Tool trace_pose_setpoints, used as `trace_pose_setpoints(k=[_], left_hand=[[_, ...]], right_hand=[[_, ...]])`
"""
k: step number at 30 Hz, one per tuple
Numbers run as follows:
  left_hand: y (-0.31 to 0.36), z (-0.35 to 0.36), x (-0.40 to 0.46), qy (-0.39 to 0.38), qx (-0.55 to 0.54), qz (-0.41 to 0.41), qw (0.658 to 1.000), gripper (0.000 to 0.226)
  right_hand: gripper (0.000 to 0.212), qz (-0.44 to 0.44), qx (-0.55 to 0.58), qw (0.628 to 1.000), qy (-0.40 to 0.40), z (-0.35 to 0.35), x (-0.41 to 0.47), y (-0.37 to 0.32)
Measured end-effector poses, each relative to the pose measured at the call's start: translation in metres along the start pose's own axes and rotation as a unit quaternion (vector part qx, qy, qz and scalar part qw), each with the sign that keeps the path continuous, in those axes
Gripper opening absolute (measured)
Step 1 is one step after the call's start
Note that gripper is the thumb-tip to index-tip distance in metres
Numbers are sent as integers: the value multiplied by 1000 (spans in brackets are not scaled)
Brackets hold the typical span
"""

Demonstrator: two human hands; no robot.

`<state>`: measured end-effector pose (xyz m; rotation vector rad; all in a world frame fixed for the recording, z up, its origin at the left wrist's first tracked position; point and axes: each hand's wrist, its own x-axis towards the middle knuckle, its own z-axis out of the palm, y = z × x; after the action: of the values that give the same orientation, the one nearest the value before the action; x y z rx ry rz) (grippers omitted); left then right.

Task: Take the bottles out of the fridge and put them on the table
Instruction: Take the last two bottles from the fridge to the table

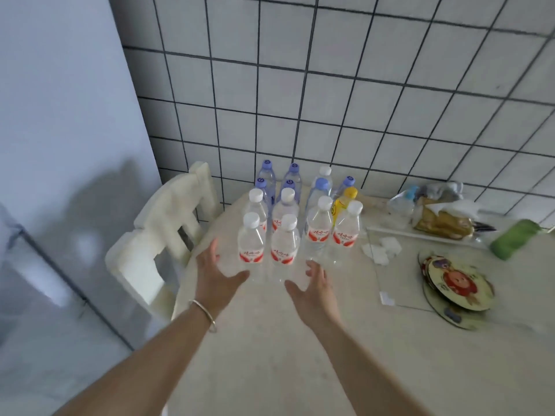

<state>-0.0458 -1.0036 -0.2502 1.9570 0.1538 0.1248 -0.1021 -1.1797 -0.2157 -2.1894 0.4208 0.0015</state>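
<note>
Several water bottles stand upright in rows on the cream table (270, 355) by the tiled wall. The two nearest, white-capped with red labels, are the front-left bottle (251, 244) and the front-middle bottle (285, 246). Behind them stand more red-label bottles (347, 229), blue-capped bottles (292, 175) and one yellow bottle (342, 202). My left hand (217, 273) is spread just left of the front-left bottle's base, a bracelet on its wrist. My right hand (312, 288) is spread just right of the front-middle bottle's base. Both hands hold nothing.
A white chair (168, 223) stands against the table's left side. To the right lie crumpled tissues (381, 249), a bag of food (441, 220), a green object (513, 243), a glass sheet (399, 283) and round printed coasters (456, 283).
</note>
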Motion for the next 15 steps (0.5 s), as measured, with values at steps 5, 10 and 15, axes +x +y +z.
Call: trace_pose_setpoints(k=[5,10,15], left_hand=[[36,-46,-106,101,-62,46,992,61],[70,-110,-210,141,-111,81,980,40],[90,-177,-273,214,-104,119,964,31]], right_hand=[[45,-143,66,987,39,3,-97,-26],[34,-284,85,955,27,7,-190,-68],[27,-370,143,918,-23,17,-268,-124]])
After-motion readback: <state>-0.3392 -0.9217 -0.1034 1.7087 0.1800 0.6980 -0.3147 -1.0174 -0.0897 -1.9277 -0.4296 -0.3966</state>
